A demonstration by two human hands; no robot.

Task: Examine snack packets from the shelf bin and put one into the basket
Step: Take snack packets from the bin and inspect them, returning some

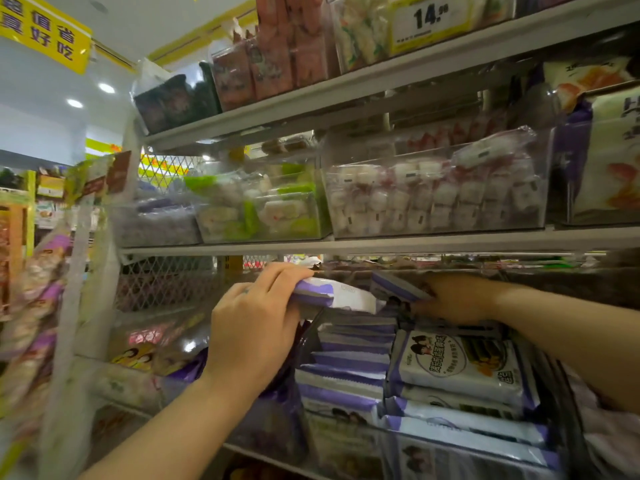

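Observation:
A clear shelf bin [571, 403] holds several white and purple snack packets [460, 365] stacked on edge. My left hand [256, 327] grips the left end of one white and purple packet [346, 297] lifted above the stack. My right hand [457, 299] reaches into the bin from the right and closes on another purple-edged packet [394, 287] at the top. The two held packets sit close together under the shelf above. No basket is in view.
A grey shelf edge [381, 244] runs just above both hands. Clear bins of white sweets [436, 199] and green-wrapped snacks [259, 206] stand on it. Hanging snack bags [38, 289] are at the left. A yellow price tag [433, 19] sits top right.

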